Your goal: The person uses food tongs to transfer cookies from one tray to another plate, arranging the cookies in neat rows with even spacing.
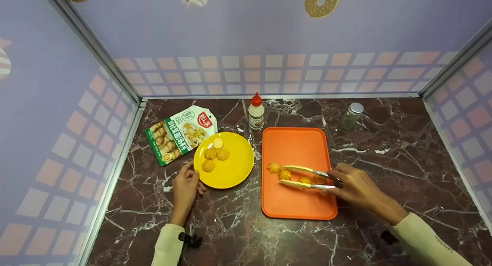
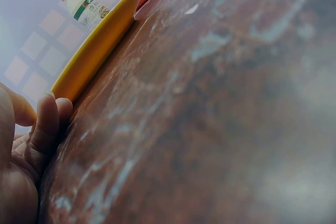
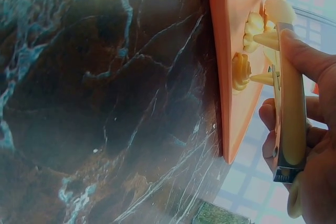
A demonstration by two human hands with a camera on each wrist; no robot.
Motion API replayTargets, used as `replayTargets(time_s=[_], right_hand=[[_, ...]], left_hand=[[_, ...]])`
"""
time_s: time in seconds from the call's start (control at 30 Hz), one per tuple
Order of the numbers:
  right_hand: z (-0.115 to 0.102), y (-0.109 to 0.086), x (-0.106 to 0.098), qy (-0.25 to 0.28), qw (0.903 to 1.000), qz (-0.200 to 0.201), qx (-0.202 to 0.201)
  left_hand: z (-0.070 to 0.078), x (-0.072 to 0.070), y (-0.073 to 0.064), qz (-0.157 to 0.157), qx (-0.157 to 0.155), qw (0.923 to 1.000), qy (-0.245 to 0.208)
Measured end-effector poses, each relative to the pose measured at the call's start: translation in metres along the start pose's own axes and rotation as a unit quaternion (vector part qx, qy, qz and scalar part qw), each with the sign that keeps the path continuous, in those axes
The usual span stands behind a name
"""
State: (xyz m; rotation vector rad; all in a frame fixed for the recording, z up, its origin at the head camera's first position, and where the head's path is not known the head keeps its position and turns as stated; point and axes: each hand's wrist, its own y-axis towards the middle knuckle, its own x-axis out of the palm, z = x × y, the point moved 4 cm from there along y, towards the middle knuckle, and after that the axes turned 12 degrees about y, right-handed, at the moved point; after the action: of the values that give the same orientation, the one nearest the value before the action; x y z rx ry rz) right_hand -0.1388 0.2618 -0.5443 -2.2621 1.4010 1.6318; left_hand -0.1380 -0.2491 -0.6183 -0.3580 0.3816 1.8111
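Observation:
My right hand [image 1: 355, 185] grips metal tongs [image 3: 290, 103] with pale yellow tips above the orange tray [image 1: 300, 204]. The tongs' arms are spread apart over several flower-shaped piped cookies [image 1: 284, 174]; one more cookie [image 1: 274, 167] lies by their tips. I cannot tell whether the tips press on any cookie. My left hand [image 1: 186, 185] rests at the left rim of a yellow plate [image 1: 234, 173], its loosely bent fingertips touching the edge in the left wrist view. On that plate sit several round cookies, among them a swirled cookie [image 1: 208, 166] and a pale one [image 1: 218, 143].
A green and white food packet [image 1: 180, 133] lies behind the plate at the left. The red-capped squeeze bottle [image 1: 256, 114] stands between plate and tray, further back. At the back right is a glass jar [image 1: 350, 118] with a metal lid. Patterned walls enclose the marbled table [image 1: 238, 235].

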Motion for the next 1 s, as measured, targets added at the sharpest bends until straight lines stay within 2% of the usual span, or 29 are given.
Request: replayTargets(time_s=[0.23, 1.0], right_hand=[[0.001, 0.0, 0.0, 0.001, 1.0, 0.0, 0.003], [-0.002, 0.01, 0.0, -0.005, 1.0, 0.004, -0.006]], left_hand=[[0.0, 0.0, 0.001, 0.0, 0.007, 1.0, 0.001], [0.0, 0.0, 0.0, 0.008, -0.005, 0.9999, 0.014]])
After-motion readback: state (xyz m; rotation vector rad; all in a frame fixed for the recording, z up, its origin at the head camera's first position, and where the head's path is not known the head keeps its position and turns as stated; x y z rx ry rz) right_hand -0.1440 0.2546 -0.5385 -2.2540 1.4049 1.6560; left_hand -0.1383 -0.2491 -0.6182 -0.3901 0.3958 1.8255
